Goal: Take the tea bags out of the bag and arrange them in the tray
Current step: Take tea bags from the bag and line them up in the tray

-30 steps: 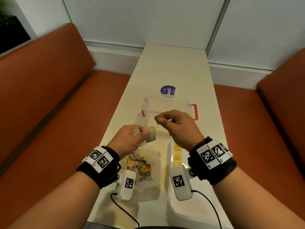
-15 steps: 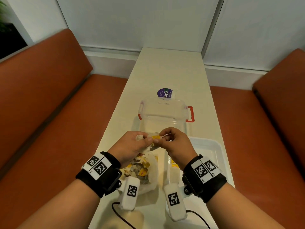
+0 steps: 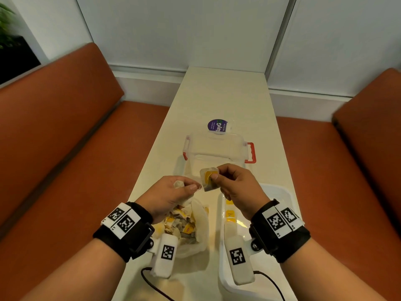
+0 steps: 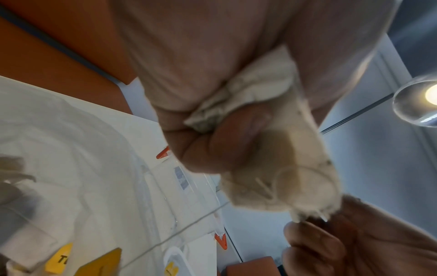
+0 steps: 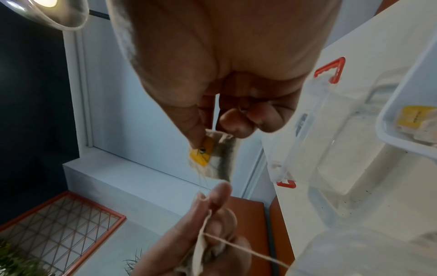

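Tray point(image 3: 288, 193) lies just below the right hand point(image 3: 235, 184) pinching one tea bag point(image 3: 208, 178) — left hand point(image 3: 171, 195) grips another.

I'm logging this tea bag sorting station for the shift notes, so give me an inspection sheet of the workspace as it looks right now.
Surface: cream table, narrow, running away from the person.
Job's things: plastic bag of tea bags, open; white tray with a few yellow-tagged tea bags along its left side.
Clutter: clear storage box with red latches; purple round sticker beyond it.
Hands: left hand grips a crumpled tea bag; right hand pinches a yellow-tagged tea bag.
Cables: black cables from the wrist cameras.
Surroundings: orange benches on both sides, pale wall panels.
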{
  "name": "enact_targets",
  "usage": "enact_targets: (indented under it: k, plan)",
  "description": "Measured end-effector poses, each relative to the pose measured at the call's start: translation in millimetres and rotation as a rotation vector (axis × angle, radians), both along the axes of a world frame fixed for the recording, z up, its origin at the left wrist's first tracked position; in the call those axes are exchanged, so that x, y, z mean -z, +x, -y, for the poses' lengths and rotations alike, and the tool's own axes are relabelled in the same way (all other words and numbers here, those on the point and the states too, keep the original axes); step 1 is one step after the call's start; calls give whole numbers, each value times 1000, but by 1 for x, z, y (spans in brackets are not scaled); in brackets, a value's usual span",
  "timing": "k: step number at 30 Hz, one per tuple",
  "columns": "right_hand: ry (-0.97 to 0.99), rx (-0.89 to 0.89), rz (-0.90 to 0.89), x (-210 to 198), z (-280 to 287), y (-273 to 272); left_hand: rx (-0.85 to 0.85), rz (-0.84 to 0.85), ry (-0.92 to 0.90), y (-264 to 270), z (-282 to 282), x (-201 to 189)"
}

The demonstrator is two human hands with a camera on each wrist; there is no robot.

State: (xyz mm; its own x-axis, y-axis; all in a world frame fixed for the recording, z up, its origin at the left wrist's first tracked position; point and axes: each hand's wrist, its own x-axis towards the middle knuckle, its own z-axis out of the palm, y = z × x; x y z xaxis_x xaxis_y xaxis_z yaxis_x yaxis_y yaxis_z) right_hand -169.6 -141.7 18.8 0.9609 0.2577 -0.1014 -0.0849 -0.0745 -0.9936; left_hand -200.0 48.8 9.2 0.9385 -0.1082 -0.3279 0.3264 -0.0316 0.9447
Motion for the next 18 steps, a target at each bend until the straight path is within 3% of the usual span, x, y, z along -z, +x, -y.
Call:
enact_targets:
  k: [18]
  plan:
    - [0, 57, 80, -8, 13, 8, -33, -2, 81, -2, -11, 8]
